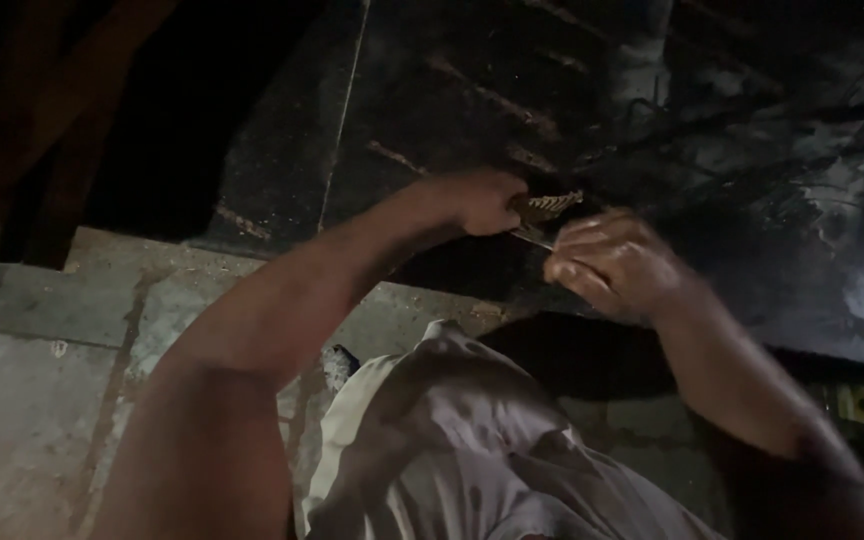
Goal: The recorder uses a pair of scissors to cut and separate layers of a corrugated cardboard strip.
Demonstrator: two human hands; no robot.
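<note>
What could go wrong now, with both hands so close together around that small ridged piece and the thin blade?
1. The right hand grips a thin blade that seems to point at the left hand; a slip might cut its fingers.
2. The small ridged piece is pinched only at one end, so it may drop.
3. The scene is dim, so aiming is harder.

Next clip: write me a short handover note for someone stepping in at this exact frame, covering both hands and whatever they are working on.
Left hand: closed on a small brown ridged piece, holding it over the dark wet stone slab.
Right hand: fisted around a thin metal blade-like tool, tip at the piece's underside.
The person's pale cloth garment is below; a grey concrete ledge is at left.
Done: piece gripped, tool applied. Left: cannot tell how far along; the picture is dark and blurred.
</note>
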